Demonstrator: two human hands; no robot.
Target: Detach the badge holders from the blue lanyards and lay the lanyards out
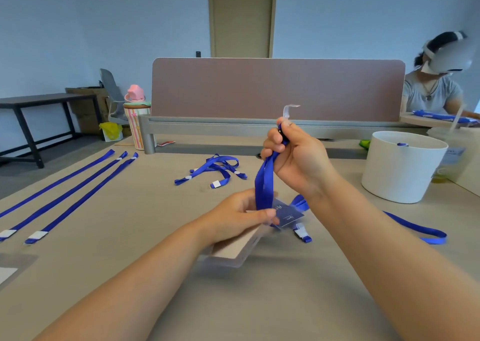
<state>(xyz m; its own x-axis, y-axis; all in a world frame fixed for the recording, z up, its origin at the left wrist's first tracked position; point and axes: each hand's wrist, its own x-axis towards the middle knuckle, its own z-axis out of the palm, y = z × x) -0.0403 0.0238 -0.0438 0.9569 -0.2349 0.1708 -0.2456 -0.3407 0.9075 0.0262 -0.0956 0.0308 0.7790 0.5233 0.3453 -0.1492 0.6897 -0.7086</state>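
Note:
My right hand [293, 153] is raised above the table and grips the top end of a blue lanyard [263, 184], with its clear plastic strap [289, 110] sticking up past my fingertips. The lanyard hangs down to my left hand [241, 216], which pinches a clear badge holder [236, 249] with a beige card in it. A dark blue card [288, 214] lies just past my left thumb. Three straight lanyards [65, 192] lie side by side at the left. A tangled bunch of lanyards [215, 169] sits at mid-table. Another lanyard [415, 230] trails under my right forearm.
A white round tub [400, 169] stands at the right, a plastic cup with a straw [452, 156] behind it. A brown desk divider [275, 88] closes the far edge, a striped cup [136, 125] at its left end. A person [436, 86] sits beyond it at the right.

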